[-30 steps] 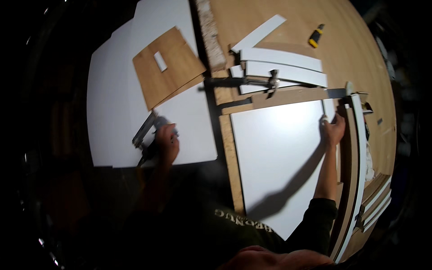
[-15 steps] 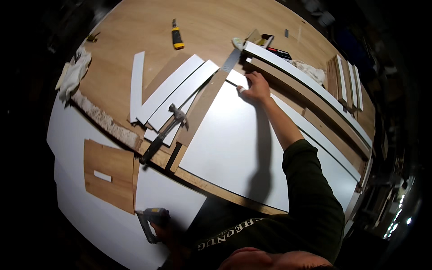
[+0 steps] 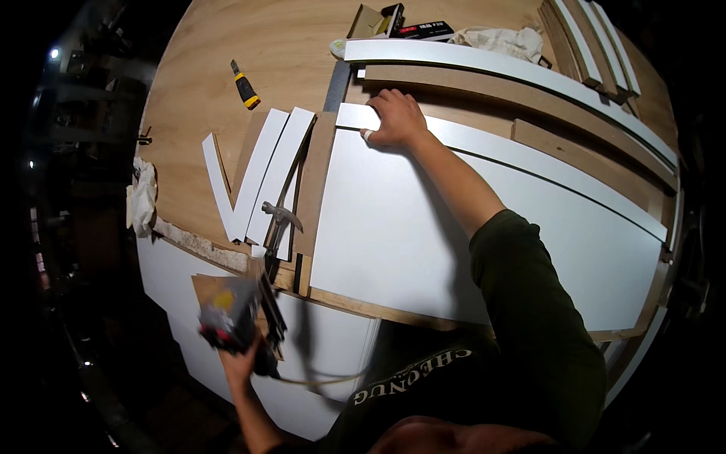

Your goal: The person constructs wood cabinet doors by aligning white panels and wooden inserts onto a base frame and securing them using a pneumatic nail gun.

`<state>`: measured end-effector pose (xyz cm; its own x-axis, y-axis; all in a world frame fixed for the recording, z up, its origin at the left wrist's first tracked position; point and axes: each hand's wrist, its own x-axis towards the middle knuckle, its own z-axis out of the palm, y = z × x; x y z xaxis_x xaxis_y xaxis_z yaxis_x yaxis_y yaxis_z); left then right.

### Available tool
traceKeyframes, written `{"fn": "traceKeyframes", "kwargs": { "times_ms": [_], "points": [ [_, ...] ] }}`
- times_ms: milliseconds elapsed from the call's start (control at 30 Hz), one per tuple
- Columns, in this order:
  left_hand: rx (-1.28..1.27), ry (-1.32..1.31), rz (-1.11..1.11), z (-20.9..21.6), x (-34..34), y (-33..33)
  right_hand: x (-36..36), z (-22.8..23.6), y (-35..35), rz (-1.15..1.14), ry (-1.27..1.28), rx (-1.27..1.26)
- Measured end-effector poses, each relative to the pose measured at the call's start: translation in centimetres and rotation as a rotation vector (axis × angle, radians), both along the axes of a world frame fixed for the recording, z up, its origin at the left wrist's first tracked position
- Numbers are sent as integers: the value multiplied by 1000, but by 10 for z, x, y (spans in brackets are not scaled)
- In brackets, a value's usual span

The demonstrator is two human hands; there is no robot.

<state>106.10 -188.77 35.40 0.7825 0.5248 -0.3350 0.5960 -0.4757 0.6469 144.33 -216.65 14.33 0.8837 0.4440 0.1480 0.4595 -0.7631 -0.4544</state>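
Note:
A grey and black nail gun (image 3: 229,312) with a yellow patch is raised in my left hand (image 3: 242,362), over the left side; a thin hose trails from it. My left fingers are wrapped round its handle, partly hidden and blurred. My right hand (image 3: 399,119) grips the left end of a long white strip (image 3: 484,144), fingers over the far edge and thumb at the near side. The strip lies along the far edge of a large white panel (image 3: 408,234). A brown board strip (image 3: 321,174) runs along the panel's left edge.
A claw hammer (image 3: 281,215) lies left of the panel beside white boards (image 3: 261,170). Farther back is a yellow-black utility knife (image 3: 244,89). Long brown and white boards (image 3: 499,91) lie beyond my right hand, with small boxes (image 3: 423,31) and a white cloth (image 3: 499,43) behind.
My left hand has lifted the nail gun up and forward from low beside my body. My right hand remains at the white strip's left end. The whole view has shifted.

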Motion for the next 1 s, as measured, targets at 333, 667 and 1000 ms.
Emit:
{"fn": "traceKeyframes", "kwargs": {
  "times_ms": [333,667,1000],
  "points": [
    [-459,140,-294,-37,304,-70,6,-7,-7,51,53,119],
    [-439,214,-365,-70,337,-88,8,-10,-9,46,103,124],
    [-423,236,-347,-71,338,-90,9,-9,-7,46,110,129]
  ]
}}
